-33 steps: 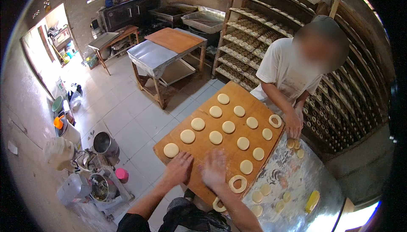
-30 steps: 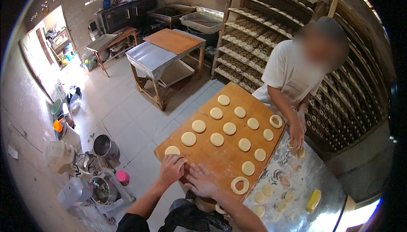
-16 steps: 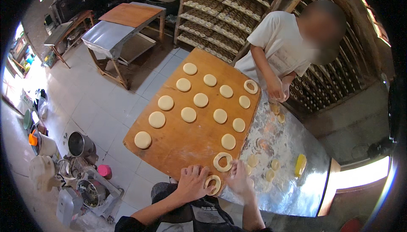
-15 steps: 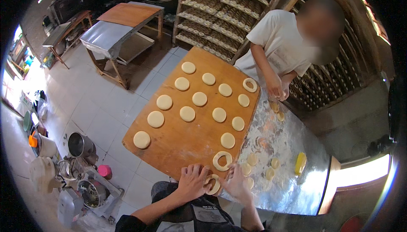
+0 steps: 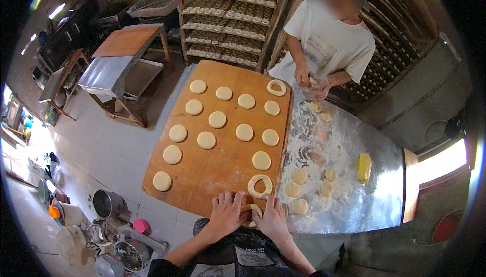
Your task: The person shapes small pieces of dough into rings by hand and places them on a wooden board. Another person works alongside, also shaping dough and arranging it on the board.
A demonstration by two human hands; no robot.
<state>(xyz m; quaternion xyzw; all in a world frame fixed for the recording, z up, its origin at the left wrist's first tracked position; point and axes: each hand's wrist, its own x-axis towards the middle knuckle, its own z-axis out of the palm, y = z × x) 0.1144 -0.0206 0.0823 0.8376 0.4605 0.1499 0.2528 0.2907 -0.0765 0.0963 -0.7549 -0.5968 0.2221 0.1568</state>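
Note:
My left hand (image 5: 226, 214) and my right hand (image 5: 274, 218) rest side by side at the near edge of a wooden board (image 5: 217, 168), both pressing on a pale dough ring (image 5: 252, 210) between them. Just beyond lies a finished dough ring (image 5: 260, 186). Several flat round dough discs (image 5: 206, 140) sit in rows on the board, and another ring (image 5: 276, 87) lies at the far right corner. Across the table a person in a white shirt (image 5: 329, 41) works a small dough piece (image 5: 313, 81) with both hands.
The floured metal table (image 5: 349, 175) to the right holds several small dough pieces (image 5: 298, 176) and a yellow object (image 5: 364, 167). Racks of trays (image 5: 228, 18) stand behind. A second table (image 5: 119, 56) stands far left. Pots and buckets (image 5: 104, 203) sit on the tiled floor.
My hands came back from the board's middle to its near edge and closed in on a dough ring. The view tilted down, so the board looks nearer.

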